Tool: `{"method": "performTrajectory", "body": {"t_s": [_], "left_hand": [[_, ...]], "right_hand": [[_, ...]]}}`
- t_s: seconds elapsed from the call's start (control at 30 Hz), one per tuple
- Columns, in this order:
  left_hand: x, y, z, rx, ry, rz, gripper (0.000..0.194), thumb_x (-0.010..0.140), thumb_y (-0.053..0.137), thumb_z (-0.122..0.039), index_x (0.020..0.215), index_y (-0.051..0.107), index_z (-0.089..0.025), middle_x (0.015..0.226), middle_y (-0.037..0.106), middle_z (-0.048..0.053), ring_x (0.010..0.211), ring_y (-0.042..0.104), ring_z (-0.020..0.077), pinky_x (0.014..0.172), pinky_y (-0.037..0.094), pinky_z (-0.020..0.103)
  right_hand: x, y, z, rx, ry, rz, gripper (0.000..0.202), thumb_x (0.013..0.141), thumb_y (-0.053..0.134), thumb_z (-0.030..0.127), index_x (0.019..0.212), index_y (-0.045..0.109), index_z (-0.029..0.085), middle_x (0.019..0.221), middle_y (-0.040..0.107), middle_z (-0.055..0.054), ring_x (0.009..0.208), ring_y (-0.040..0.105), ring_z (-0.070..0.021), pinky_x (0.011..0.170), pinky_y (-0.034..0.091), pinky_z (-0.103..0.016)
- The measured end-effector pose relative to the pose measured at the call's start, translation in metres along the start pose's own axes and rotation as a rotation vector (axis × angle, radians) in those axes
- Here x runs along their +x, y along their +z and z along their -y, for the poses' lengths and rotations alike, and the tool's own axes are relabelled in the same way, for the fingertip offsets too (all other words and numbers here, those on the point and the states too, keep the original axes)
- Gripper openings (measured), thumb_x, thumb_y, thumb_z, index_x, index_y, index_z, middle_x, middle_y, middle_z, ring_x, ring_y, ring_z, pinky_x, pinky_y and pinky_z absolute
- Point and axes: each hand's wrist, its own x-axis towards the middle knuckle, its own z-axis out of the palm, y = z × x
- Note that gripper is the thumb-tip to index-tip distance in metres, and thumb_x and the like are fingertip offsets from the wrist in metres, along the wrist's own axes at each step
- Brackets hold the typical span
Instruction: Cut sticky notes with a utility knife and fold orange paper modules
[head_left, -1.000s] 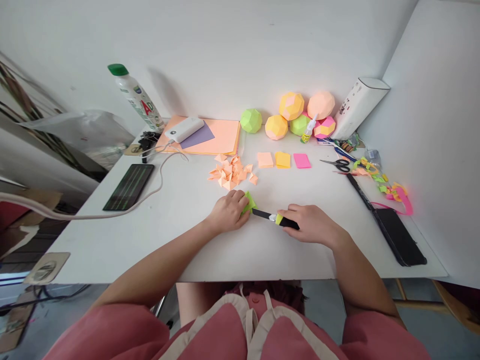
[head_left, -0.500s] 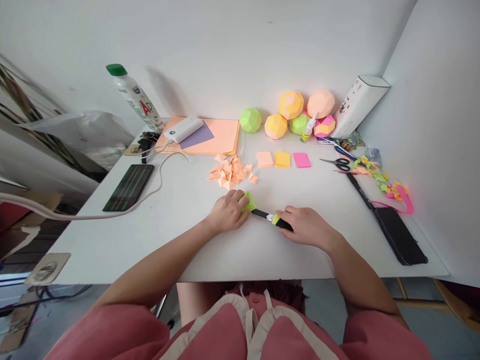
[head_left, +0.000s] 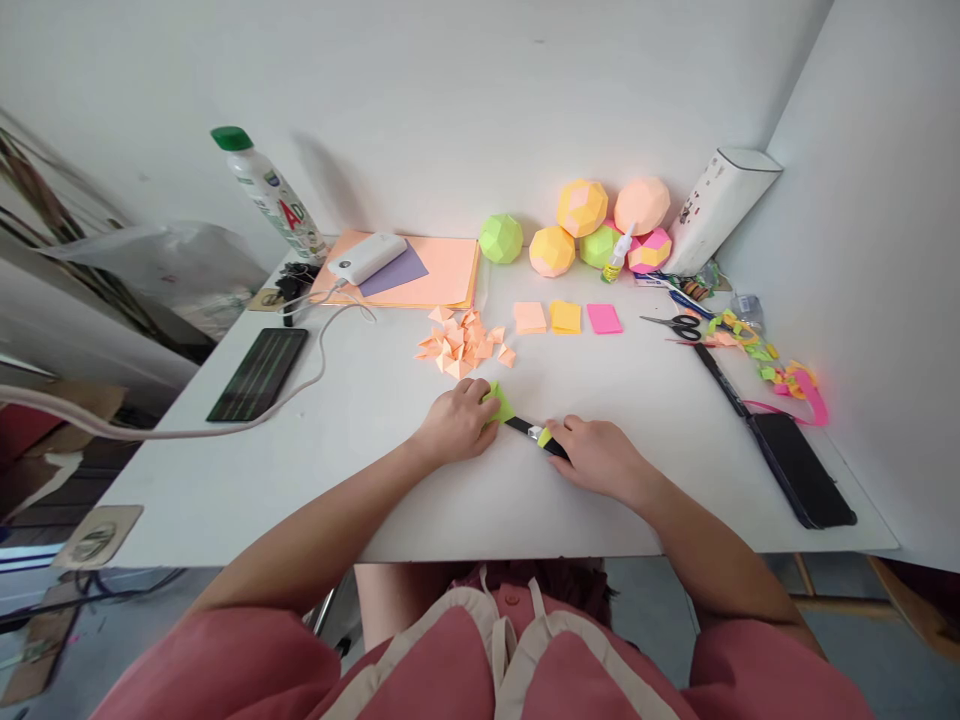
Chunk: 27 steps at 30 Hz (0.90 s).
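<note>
My left hand (head_left: pixel 459 420) presses a small green piece of paper (head_left: pixel 501 402) onto the white table, fingers closed over its left side. The fingers of my right hand (head_left: pixel 596 455) wrap round the handle of a black and yellow utility knife (head_left: pixel 553 442). Its dark blade points left and meets the lower right edge of the green paper; whether it lies inside a fold I cannot tell. Just beyond my left hand is a heap of folded peach paper pieces (head_left: pixel 459 345). Farther back lie a peach paper stack (head_left: pixel 530 318), a yellow stack (head_left: pixel 565 317) and a pink stack (head_left: pixel 604 319).
Several faceted paper balls (head_left: pixel 582 208) rest by the wall with a glue bottle (head_left: pixel 616 258). Scissors (head_left: pixel 679 325), paper scraps (head_left: pixel 780 372) and a black phone (head_left: pixel 801 468) are on the right. Leftward are another phone (head_left: pixel 259 375), a cable, a power bank (head_left: pixel 367 258) and a white bottle (head_left: pixel 274 200).
My right hand has slid a little to the left with the utility knife. My left hand stays on the green paper in nearly the same place.
</note>
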Motion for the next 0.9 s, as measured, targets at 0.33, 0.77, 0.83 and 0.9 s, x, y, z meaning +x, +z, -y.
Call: {"method": "performTrajectory", "body": {"t_s": [0.33,0.77,0.83,0.9], "left_hand": [[0.0006,-0.0001,-0.0006,0.006,-0.015,0.014,0.016,0.082,0.045,-0.027,0.081,0.056,-0.016,0.094,0.054,0.011,0.083,0.050,0.0227,0.062,0.045,0.032],[0.0005,0.0002,-0.0002,-0.014,-0.028,0.027,0.013,0.082,0.045,-0.027,0.078,0.053,-0.017,0.091,0.055,0.010,0.084,0.051,0.0224,0.059,0.044,0.031],[0.0012,-0.0010,-0.0008,-0.018,-0.026,0.035,0.013,0.081,0.045,-0.027,0.078,0.053,-0.017,0.090,0.055,0.010,0.083,0.051,0.0222,0.059,0.044,0.031],[0.0019,-0.0019,-0.0014,-0.016,-0.027,0.042,0.012,0.081,0.046,-0.026,0.078,0.053,-0.017,0.090,0.055,0.010,0.083,0.051,0.0223,0.058,0.043,0.031]], "right_hand": [[0.0031,0.0038,0.0014,0.002,0.015,-0.009,0.045,0.089,0.042,0.036,0.128,0.048,0.015,0.105,0.062,-0.011,0.075,0.063,-0.0229,0.059,0.043,-0.031],[0.0072,0.0037,0.0000,-0.010,0.041,-0.002,0.047,0.090,0.040,0.037,0.131,0.044,0.015,0.104,0.062,-0.012,0.075,0.063,-0.0224,0.059,0.043,-0.030],[0.0074,0.0030,-0.0005,-0.014,0.048,0.010,0.045,0.090,0.040,0.036,0.130,0.045,0.016,0.104,0.062,-0.012,0.075,0.063,-0.0218,0.059,0.043,-0.030],[0.0085,0.0032,0.0008,-0.021,0.053,0.005,0.046,0.090,0.039,0.036,0.131,0.045,0.015,0.105,0.061,-0.013,0.076,0.063,-0.0219,0.060,0.043,-0.030]]}}
